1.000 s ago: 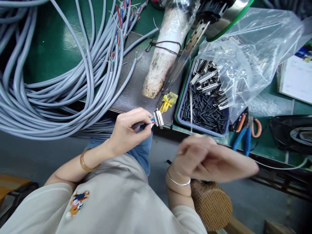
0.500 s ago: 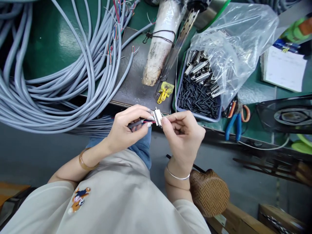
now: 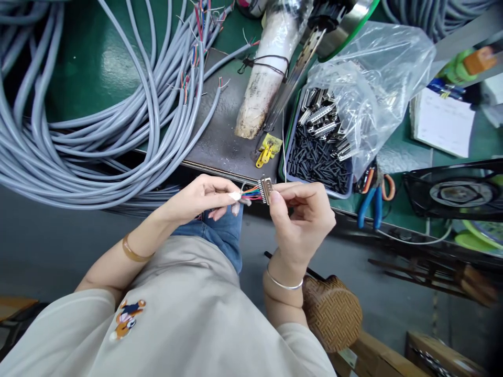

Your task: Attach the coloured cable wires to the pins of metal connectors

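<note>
A metal-shelled D-sub connector (image 3: 266, 190) is pinched between the thumb and fingers of my right hand (image 3: 301, 220). Thin coloured wires (image 3: 252, 194) run from its left side toward my left hand (image 3: 212, 198). That hand's thumb and forefinger close on the wires near the cable end, and its other fingers curl below. Most of the cable in the left hand is hidden. Both hands are in front of the bench edge, above my lap. Just beyond them, a small yellow clip-like piece (image 3: 267, 151) lies on the dark board (image 3: 220, 149).
Grey cables (image 3: 102, 193) with stripped ends are heaped at left. A wrapped cone-shaped piece (image 3: 257, 99) rests on the board. A bin (image 3: 349, 195) holds black sleeves (image 3: 314, 165) and connectors (image 3: 322, 118) under a plastic bag (image 3: 393, 68). Blue-handled pliers (image 3: 370, 205) and a black fan (image 3: 463, 191) are at right.
The connector has turned from its white face to its metal face and shifted slightly right. My left hand has drawn a little left, leaving the coloured wires exposed between the hands.
</note>
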The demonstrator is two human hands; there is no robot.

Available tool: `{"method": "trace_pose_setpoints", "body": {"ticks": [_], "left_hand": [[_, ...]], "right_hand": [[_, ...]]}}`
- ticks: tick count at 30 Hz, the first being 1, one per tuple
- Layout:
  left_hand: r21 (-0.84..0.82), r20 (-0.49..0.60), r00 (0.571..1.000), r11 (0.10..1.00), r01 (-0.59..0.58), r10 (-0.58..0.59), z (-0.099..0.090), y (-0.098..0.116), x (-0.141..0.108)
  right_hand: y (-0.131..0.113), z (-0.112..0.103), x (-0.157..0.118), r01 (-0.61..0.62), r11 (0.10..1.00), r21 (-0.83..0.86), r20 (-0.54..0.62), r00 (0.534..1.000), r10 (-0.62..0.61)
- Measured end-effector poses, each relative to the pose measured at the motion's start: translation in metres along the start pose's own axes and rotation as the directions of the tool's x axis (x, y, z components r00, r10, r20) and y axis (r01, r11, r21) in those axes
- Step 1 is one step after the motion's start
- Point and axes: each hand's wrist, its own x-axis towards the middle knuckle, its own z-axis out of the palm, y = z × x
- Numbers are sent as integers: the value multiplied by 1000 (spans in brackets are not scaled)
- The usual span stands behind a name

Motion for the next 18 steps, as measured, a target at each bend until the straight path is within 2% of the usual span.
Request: {"method": "trace_pose_setpoints", "body": {"ticks": [3,6,10,12,14,16,17,18], "left_hand": [[-63,-154,985,994,-89,78,3,-6,2],[-52,-257,956,986,-160,142,8,-10,2],[162,-329,900,956,-245,286,13,-9,0],[294,-333,867,914,-278,371,15,-7,-1],[409,-314,848,867,-286,428,16,-6,-2],[505,-286,837,816,-281,466,18,-5,-3],[544,-270,833,790,-281,483,18,-5,-3],[577,-253,829,765,-284,499,19,-5,-3]], "right_hand": [[2,1,1,-29,1000,4,-29,999,29],[5,-1,5,-81,997,11,-21,996,81],[9,-3,9,-165,986,-2,84,983,164],[8,-3,8,-198,980,-30,94,975,200],[5,-4,4,-161,985,-66,-7,987,161],[1,-7,1,-50,992,-116,-179,983,29],[-2,-9,0,0,988,-154,-228,973,-36],[-4,-11,-1,37,980,-194,-222,972,-81]]}}
